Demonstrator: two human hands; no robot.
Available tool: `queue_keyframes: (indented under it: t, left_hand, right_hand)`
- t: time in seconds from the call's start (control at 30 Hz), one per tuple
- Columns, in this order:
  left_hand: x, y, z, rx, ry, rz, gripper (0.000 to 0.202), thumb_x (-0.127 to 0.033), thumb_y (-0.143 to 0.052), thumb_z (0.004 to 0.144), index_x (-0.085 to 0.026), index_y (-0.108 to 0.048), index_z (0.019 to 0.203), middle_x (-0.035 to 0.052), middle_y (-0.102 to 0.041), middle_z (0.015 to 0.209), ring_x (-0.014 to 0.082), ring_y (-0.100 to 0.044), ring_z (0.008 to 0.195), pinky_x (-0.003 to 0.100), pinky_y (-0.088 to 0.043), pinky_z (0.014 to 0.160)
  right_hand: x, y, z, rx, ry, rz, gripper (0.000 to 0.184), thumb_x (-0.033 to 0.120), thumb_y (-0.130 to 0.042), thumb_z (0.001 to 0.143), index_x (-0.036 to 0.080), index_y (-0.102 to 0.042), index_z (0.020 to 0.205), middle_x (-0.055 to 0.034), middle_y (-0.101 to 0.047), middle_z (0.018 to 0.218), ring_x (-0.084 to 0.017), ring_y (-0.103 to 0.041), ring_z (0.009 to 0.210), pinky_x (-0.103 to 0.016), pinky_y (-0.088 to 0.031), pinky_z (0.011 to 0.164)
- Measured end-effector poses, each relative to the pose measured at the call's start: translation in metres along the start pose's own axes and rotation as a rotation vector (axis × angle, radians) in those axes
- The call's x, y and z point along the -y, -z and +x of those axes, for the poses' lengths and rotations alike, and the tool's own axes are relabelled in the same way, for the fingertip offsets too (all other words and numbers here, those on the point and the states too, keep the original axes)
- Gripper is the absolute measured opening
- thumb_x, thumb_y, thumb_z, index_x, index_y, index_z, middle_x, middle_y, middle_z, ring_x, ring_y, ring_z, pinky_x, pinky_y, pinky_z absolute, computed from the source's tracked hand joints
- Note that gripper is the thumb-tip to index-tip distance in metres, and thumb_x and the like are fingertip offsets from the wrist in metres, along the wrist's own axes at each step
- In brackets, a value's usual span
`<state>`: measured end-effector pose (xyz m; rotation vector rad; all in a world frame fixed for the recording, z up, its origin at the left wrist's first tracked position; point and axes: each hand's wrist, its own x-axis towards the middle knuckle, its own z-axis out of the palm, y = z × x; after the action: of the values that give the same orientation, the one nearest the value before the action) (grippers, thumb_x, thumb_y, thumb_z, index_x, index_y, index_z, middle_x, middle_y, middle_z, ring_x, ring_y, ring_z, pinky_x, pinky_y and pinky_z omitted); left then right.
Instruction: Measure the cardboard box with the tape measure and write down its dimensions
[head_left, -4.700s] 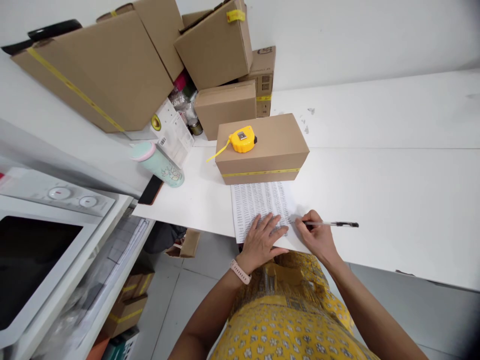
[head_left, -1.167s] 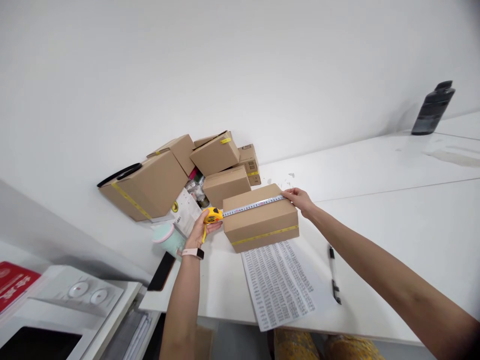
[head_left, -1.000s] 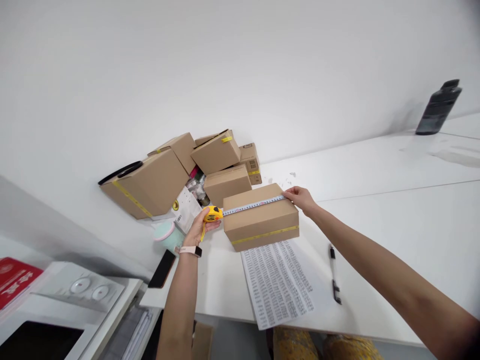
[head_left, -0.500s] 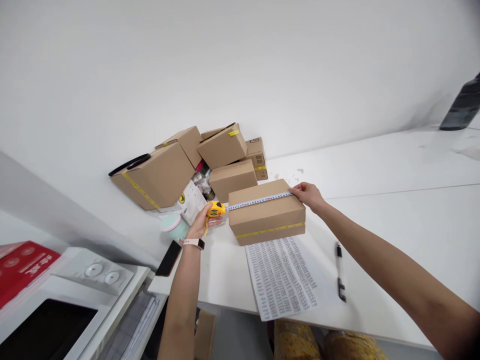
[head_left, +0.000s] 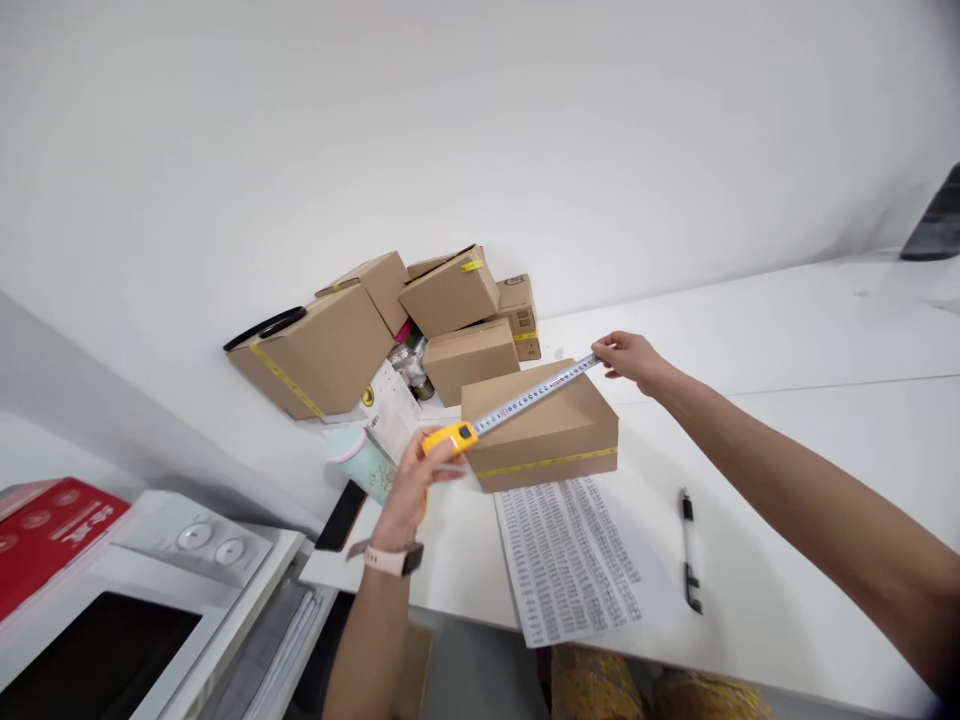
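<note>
My left hand (head_left: 409, 490), with a pink-banded watch on its wrist, is closed around the yellow case of a tape measure (head_left: 452, 437). The silver blade runs out from the case up to the right, slanting over a brown cardboard box (head_left: 551, 425). My right hand (head_left: 626, 360) pinches the blade's far end, just past the box's back right corner. A strip of yellow tape crosses the box's front side. Beneath the front of the box lies a printed sheet (head_left: 566, 565) covered in rows of figures.
Several cardboard boxes (head_left: 472, 360) are stacked against the wall, with a pale green cup (head_left: 364, 460) and a black phone (head_left: 341, 517) nearby. A pen (head_left: 690, 550) lies right of the sheet. A white microwave (head_left: 127, 620) stands at lower left, a dark bottle (head_left: 934, 225) at far right.
The tape measure has swung from along the box top to a steeper diagonal. My left hand came nearer and rightward; my right hand moved up and back, lifting the blade's end.
</note>
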<state>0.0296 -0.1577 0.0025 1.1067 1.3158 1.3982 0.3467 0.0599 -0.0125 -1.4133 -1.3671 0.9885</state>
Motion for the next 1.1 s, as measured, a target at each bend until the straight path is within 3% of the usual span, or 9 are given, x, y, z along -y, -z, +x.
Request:
queue_keyframes:
  t: [0.07,0.17,0.2,0.3,0.5,0.67,0.87,1.0,1.1]
  left_hand:
    - [0.019,-0.019,-0.03,0.168,0.105,-0.026,0.052,-0.045,-0.078,0.077,-0.017,-0.06,0.116,0.0081,-0.072,0.101,0.0119,-0.064,0.057,0.027,-0.056,0.056]
    - [0.059,-0.055,-0.063,0.414,0.296,-0.135,0.051,-0.044,-0.075,0.074,-0.016,-0.061,0.114,0.0065,-0.068,0.096,0.0132,-0.064,0.051,0.028,-0.053,0.049]
    - [0.07,-0.067,-0.069,0.444,0.328,-0.193,0.051,-0.042,-0.075,0.072,-0.017,-0.06,0.114,0.0073,-0.068,0.1,0.0136,-0.065,0.053,0.028,-0.054,0.049]
    - [0.087,-0.102,-0.072,0.383,0.287,-0.348,0.051,-0.046,-0.073,0.071,-0.018,-0.057,0.11,0.0086,-0.068,0.107,0.0117,-0.062,0.052,0.024,-0.047,0.044]
    - [0.07,-0.148,-0.041,0.068,0.246,-0.461,0.053,-0.054,-0.076,0.069,-0.018,-0.058,0.103,0.0034,-0.068,0.089,0.0094,-0.058,0.051,0.023,-0.043,0.048]
    - [0.063,-0.16,-0.019,-0.066,0.236,-0.48,0.057,-0.054,-0.08,0.064,-0.02,-0.056,0.103,-0.0012,-0.065,0.081,0.008,-0.056,0.048,0.021,-0.039,0.046]
    - [0.058,-0.161,-0.009,-0.106,0.214,-0.488,0.057,-0.055,-0.081,0.062,-0.021,-0.052,0.098,-0.0022,-0.063,0.078,0.0062,-0.052,0.045,0.02,-0.033,0.044]
    - [0.054,-0.163,-0.015,-0.11,0.142,-0.449,0.053,-0.049,-0.08,0.066,-0.022,-0.051,0.1,-0.0034,-0.061,0.082,0.0057,-0.051,0.046,0.021,-0.033,0.045]
    - [0.055,-0.164,-0.021,-0.094,0.07,-0.405,0.054,-0.047,-0.08,0.068,-0.023,-0.051,0.106,-0.0037,-0.059,0.083,0.0055,-0.05,0.048,0.021,-0.034,0.045]
  right_hand:
    - [0.014,-0.001,0.003,0.042,0.044,0.042,0.012,0.022,-0.07,0.087,0.018,-0.061,0.08,-0.0045,-0.067,0.079,-0.012,-0.06,0.068,-0.021,-0.052,0.059]
    - [0.026,-0.014,0.005,0.171,0.091,0.057,0.012,0.019,-0.071,0.087,0.017,-0.062,0.078,-0.0041,-0.066,0.075,-0.011,-0.059,0.068,-0.021,-0.051,0.062]
    - [0.027,-0.021,0.005,0.2,0.105,0.032,0.013,0.021,-0.071,0.087,0.017,-0.062,0.078,-0.0036,-0.066,0.073,-0.011,-0.059,0.066,-0.022,-0.051,0.063]
    - [0.024,-0.045,0.006,0.206,0.158,-0.078,0.017,0.028,-0.073,0.085,0.018,-0.063,0.076,-0.0026,-0.066,0.072,-0.013,-0.058,0.068,-0.025,-0.049,0.066]
    - [0.01,-0.084,0.006,0.217,0.256,-0.189,0.018,0.036,-0.07,0.084,0.02,-0.066,0.078,-0.0036,-0.072,0.084,-0.017,-0.063,0.079,-0.027,-0.047,0.074]
    - [0.01,-0.089,-0.001,0.247,0.2,-0.268,0.033,0.052,-0.078,0.077,0.022,-0.067,0.072,-0.0029,-0.067,0.069,-0.019,-0.062,0.071,-0.029,-0.046,0.066]
    - [0.013,-0.078,-0.021,0.609,-0.004,0.108,0.038,0.05,-0.085,0.073,0.018,-0.065,0.071,-0.0024,-0.064,0.066,-0.01,-0.052,0.057,-0.023,-0.044,0.054]
    - [0.013,-0.062,-0.036,0.666,0.017,0.096,0.048,0.06,-0.086,0.068,0.017,-0.064,0.068,-0.0017,-0.062,0.064,-0.009,-0.05,0.056,-0.022,-0.043,0.052]
    - [0.018,-0.044,-0.055,0.815,0.077,0.045,0.058,0.073,-0.076,0.07,0.016,-0.071,0.071,-0.0041,-0.064,0.066,-0.012,-0.053,0.061,-0.025,-0.044,0.056]
